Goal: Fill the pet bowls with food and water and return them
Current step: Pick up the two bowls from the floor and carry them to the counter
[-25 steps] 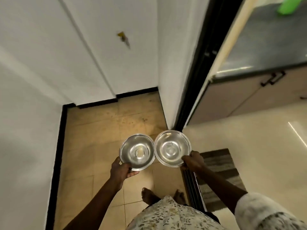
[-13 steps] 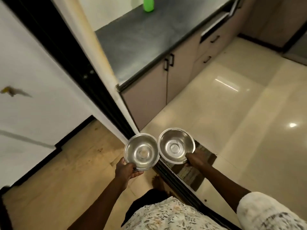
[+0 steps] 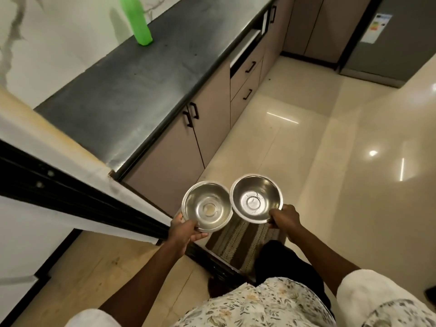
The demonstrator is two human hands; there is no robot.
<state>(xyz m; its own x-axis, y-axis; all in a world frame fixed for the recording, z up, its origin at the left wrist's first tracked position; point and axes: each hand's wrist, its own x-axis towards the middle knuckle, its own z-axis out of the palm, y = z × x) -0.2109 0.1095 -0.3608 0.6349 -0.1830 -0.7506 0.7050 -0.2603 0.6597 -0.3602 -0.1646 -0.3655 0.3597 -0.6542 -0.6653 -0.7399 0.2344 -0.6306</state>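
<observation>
Two shiny steel pet bowls are held side by side in front of me, rims nearly touching. My left hand (image 3: 186, 231) grips the near rim of the left bowl (image 3: 207, 205), which has a small pale residue at its bottom. My right hand (image 3: 284, 219) grips the near rim of the right bowl (image 3: 256, 198), which looks empty apart from a few marks. Both bowls are level, above a striped doormat.
A dark stone countertop (image 3: 141, 74) runs along the left with a green bottle (image 3: 139, 22) on it, cabinets (image 3: 174, 159) and drawers below. A black sliding-door frame (image 3: 82, 199) stands at left. The striped mat (image 3: 238, 241) lies at the threshold. A grey fridge (image 3: 389, 38) stands far right on glossy tiles.
The view has swung right from the tan-tiled alcove to the kitchen. Both hands keep the bowls in the same hold; my leg now steps over the door track onto the mat.
</observation>
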